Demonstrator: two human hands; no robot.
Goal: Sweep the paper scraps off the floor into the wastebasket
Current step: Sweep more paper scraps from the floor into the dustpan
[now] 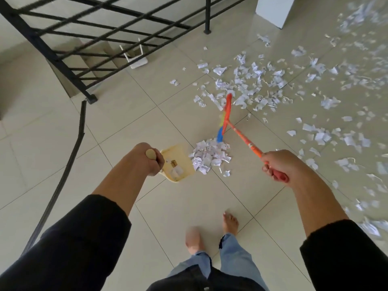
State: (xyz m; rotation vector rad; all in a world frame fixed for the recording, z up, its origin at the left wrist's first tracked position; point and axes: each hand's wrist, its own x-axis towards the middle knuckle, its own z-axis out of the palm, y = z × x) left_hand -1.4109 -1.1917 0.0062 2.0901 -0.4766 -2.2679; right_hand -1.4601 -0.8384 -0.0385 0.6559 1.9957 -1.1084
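Floor (117, 122): large pale beige glossy tiles, thin grout lines. Black metal stair railing (69, 34) top left, steps going down behind it. White router (137, 59) with two antennas sits on the floor by the railing. White box-like object (275, 9) at top edge, can't identify it.

Left hand (150, 162) curled around the pale wooden handle of a cream dustpan (178, 164), pan mouth touching the floor, a few scraps already inside. Small gathered pile of paper scraps (210, 156) sits right at the pan lip.

Right hand (279, 164) fist-gripped on the orange broom handle (245, 141). Broom head (225, 116), orange with blue and yellow bristles, is just beyond the pile, blurred.

Scattered paper scraps (252, 85) cover the tiles across the upper right and down the right edge, well apart from the pan. Bare feet (230, 222) and jeans at bottom centre. Wastebasket not in frame.
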